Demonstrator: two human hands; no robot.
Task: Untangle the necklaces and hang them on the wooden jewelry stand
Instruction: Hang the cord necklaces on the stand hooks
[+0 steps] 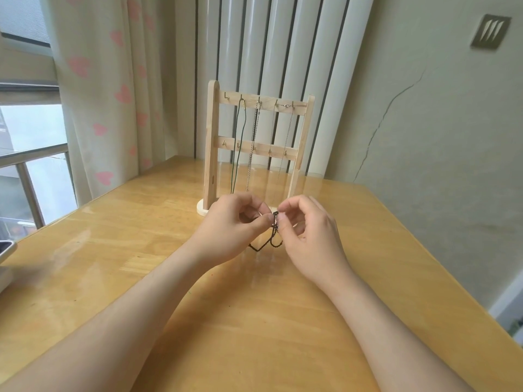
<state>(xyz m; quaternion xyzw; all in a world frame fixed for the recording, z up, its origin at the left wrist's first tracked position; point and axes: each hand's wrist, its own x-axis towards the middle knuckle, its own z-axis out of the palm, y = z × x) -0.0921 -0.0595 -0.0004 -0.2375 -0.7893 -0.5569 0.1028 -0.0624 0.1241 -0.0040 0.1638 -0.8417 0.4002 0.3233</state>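
Over a glossy wooden table [254,321], left hand [229,224] and right hand [308,230] pinch dark necklace [272,241], heart-print curtain [99,94] behind.

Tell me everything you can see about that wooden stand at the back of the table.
The stand is pale wood: two uprights joined by two crossbars, each with a row of small metal hooks. It stands upright on the table, on a round foot visible under its left post. A green cord and thin silver chains hang from top hooks; the leftmost top hook is bare.
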